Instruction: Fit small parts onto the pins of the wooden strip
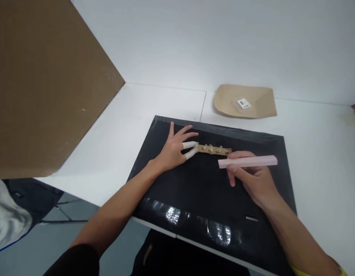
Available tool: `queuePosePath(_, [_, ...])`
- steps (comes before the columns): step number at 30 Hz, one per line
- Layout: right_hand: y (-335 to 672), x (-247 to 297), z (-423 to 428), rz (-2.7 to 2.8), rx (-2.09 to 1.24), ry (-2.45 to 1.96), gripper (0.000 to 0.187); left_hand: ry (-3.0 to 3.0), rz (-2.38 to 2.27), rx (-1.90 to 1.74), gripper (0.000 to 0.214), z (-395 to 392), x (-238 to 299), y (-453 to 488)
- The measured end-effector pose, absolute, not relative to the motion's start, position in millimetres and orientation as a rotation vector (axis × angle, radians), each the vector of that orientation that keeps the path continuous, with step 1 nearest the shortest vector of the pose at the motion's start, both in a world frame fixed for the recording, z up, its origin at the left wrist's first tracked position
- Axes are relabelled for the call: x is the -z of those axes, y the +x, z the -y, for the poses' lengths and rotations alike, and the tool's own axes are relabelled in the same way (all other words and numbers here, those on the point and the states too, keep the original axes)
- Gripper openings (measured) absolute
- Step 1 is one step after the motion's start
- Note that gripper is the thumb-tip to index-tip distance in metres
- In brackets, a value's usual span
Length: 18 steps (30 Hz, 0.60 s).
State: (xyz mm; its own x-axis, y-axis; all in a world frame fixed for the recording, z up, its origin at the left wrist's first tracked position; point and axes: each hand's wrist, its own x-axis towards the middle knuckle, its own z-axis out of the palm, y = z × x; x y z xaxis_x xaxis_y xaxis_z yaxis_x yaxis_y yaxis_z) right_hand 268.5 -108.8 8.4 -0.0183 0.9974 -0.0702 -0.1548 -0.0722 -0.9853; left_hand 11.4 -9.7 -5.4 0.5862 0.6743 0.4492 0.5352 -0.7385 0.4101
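Observation:
A narrow tan strip (214, 149) with several small dark and clear pieces along it lies over the black mat (191, 188). My left hand (176, 147) pinches its left end between thumb and forefinger, both in white finger covers. The other left fingers are spread. In my right hand (253, 176) is a pink rectangular bar (248, 161), gripped between thumb and fingers and pointing left. The right fingertips are close to the strip's right end; whether they touch it I cannot tell. Part of the bar's underside is hidden by the fingers.
A thin metal rod (251, 218) lies near the mat's lower right. Behind the mat, a brown paper tray (223, 99) holds a small labelled clear box (242, 104). A brown board (56, 84) stands at the left of the white table (108, 153); a white wall rises behind.

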Motion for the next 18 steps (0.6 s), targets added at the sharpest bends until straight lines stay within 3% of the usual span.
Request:
queuePosePath(10, [269.1, -4.5, 101.9, 1.03, -1.168, -1.268, 0.032, 2.36, -1.062, -0.589, 0.016, 3.2, 0.0, 12.2])
queuePosePath(18, [267.8, -9.6, 97.2, 0.861, -1.248, -1.237, 0.04, 2.528, -1.069, -0.751, 0.015, 7.3, 7.0, 15.9])
